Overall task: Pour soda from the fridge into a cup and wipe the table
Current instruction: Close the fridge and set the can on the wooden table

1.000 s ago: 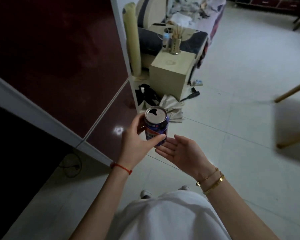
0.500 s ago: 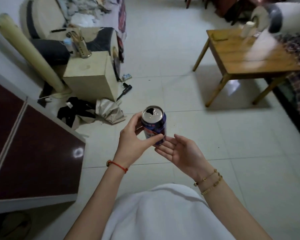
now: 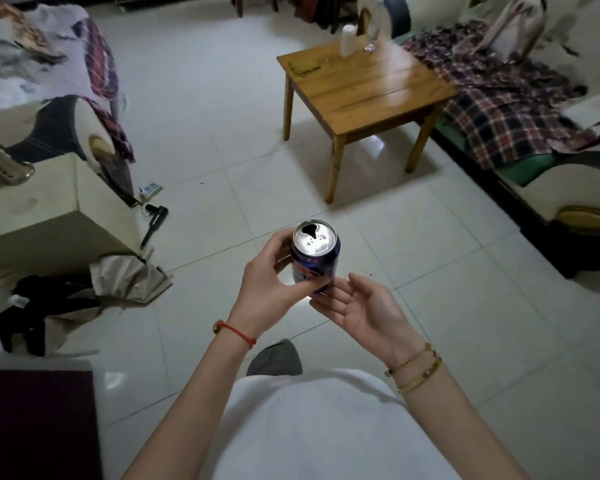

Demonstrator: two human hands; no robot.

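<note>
Fingers and thumb of the left hand (image 3: 267, 289) curl round a blue soda can (image 3: 314, 261), held upright near the middle of the frame with its silver top open. That wrist wears a red string bracelet (image 3: 238, 332). Just right of the can, the right hand (image 3: 359, 308) lies palm up with its fingers straight and slightly spread, their tips beneath the can's base; whether they touch it cannot be told. Two gold bracelets (image 3: 417, 368) circle the right wrist.

Below the hands, at the bottom centre, shows the person's white shirt (image 3: 312, 427), with a grey shoe (image 3: 274, 356) peeking out above it on the pale tiled floor (image 3: 222, 98).

Toward the upper right stands a small wooden table (image 3: 364, 88), well apart from the can. At its far edge stand a white cup (image 3: 347, 39) and a clear bottle (image 3: 376, 20), both blurred. A plaid cloth (image 3: 506, 109) drapes over the sofa just right of the table.

At the left edge sits a pale box-shaped cabinet (image 3: 49, 209), with a black hair dryer (image 3: 155, 220) on the floor beside it and crumpled paper (image 3: 129, 275) and a black garment (image 3: 32, 317) lower down.
</note>
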